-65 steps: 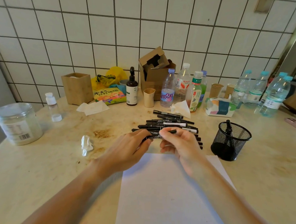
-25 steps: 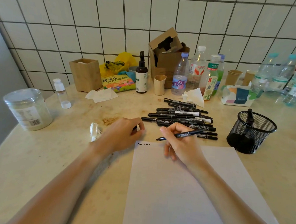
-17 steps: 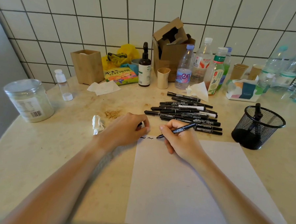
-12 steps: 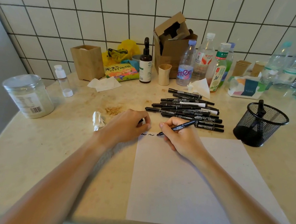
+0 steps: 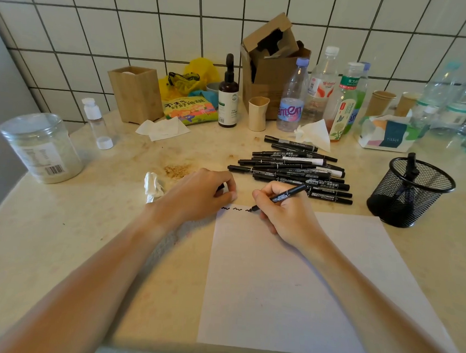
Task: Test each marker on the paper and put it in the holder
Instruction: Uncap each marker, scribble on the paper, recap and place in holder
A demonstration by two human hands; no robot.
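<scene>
I have the right hand [image 5: 286, 217] pinching a black marker [image 5: 284, 197] in a writing grip, thumb and forefinger curled round the lower barrel, the tip down on the top edge of the sheet of paper [image 5: 288, 287] beside two short squiggles [image 5: 231, 209]. My left hand [image 5: 198, 193] sits curled at the paper's top left corner with something small and dark between thumb and forefinger, likely the cap [image 5: 221, 187], though little of it shows.

I judge the marker light, stiff and smooth-sided, so it could roll if laid down; holding it low on the barrel near the nib gives control for the test stroke, and a grip at mid-barrel would suit dropping it upright. The paper is thin and may slide, so the left hand resting by its corner helps.

The pile of markers [image 5: 294, 170] lies just beyond my hands. The black mesh holder [image 5: 412, 191] stands to the right with one marker in it.
</scene>
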